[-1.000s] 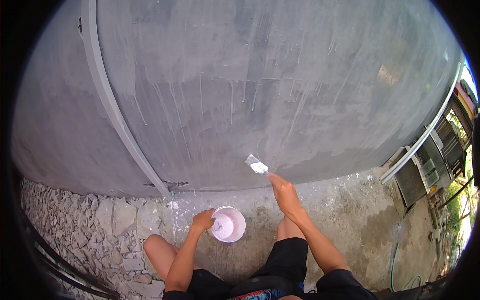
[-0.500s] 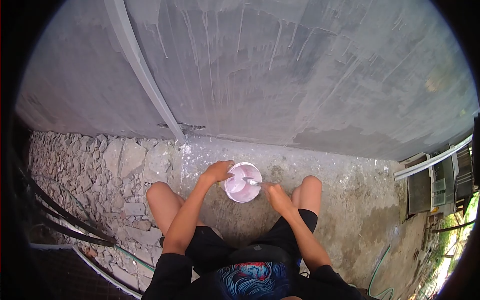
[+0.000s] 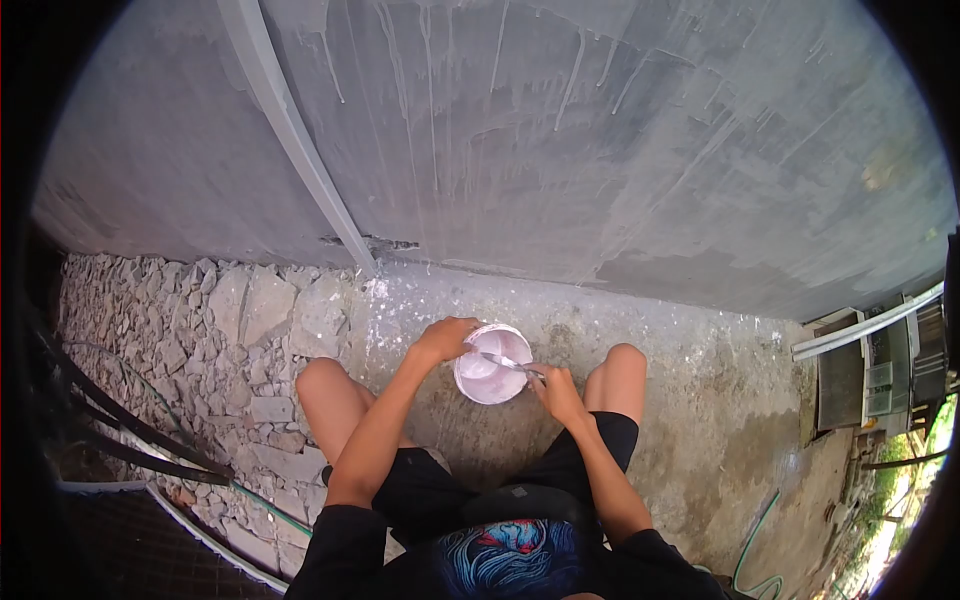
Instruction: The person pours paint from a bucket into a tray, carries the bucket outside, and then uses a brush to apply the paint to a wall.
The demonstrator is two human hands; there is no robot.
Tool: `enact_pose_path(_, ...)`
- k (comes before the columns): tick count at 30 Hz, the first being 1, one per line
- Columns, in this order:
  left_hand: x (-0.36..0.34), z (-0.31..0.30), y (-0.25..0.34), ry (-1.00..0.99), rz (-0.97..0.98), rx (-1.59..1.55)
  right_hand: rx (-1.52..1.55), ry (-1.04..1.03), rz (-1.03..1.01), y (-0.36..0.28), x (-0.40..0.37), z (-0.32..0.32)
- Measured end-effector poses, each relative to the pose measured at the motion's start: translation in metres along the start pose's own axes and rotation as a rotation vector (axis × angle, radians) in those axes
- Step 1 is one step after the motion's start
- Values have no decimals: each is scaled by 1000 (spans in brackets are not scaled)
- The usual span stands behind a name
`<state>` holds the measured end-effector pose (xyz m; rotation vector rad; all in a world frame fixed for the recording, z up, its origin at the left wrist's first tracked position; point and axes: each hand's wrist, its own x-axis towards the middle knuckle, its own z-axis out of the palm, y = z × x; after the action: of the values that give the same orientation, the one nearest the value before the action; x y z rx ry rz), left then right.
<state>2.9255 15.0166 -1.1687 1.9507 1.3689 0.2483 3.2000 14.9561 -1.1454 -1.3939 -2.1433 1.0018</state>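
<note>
Paste might slop out if the tub tips. The left hand grips its rim, and the right hand is closed round the scraper.

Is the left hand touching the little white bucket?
Touching. The head view shows the left hand gripping the white bucket at its rim, with the fingers curled over the edge and no gap.

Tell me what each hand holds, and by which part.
The left hand grips the white bucket by its rim. The right hand holds the putty knife by its handle, blade over the bucket.
</note>
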Motion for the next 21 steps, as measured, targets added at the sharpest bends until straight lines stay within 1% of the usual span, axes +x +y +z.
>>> enact_pose_path(2, -2, -3, 1, 27, -129, 119, 218, 88, 193, -6, -5, -21)
enact_pose_path(3, -3, -5, 1, 35, -127, 119, 213, 90, 186, -7, -7, -31)
enact_pose_path(5, -3, -7, -1, 33, -201, 134, 451, 120, 315, -8, -11, -50)
enact_pose_path(6, -4, -7, -1, 42, -200, 132, 566, 133, 317, -3, -13, -56)
enact_pose_path(8, -2, -7, -5, 25, -268, 205, 617, 151, 338, -7, -17, -68)
enact_pose_path(15, -6, -7, -19, 95, -285, 236, 862, 197, 448, -13, -23, -82)
enact_pose_path(16, -4, -5, -21, 69, -308, 241, 911, 204, 475, -16, -24, -83)
enact_pose_path(21, -1, -3, -19, 38, -344, 275, 1009, 254, 415, -33, -22, -96)
